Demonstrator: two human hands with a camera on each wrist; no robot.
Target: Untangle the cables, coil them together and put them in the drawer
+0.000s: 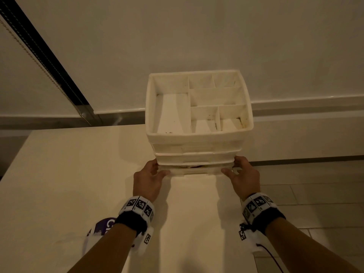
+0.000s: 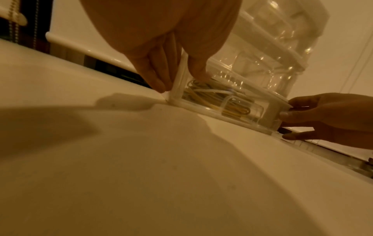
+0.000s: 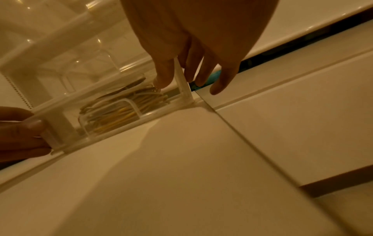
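Head view: both hands [image 1: 149, 178] pinch clear plastic drawer [image 1: 197, 170] holding coiled cables [image 2: 214, 102].

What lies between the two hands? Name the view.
Between left hand and right hand: the bottom drawer front, coiled cables behind it, shown in both wrist views.

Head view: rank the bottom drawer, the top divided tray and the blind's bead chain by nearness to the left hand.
1. Bottom drawer: gripped at its left end by the left hand.
2. Top divided tray: above, crowning the unit.
3. Bead chain: far left, by the window.
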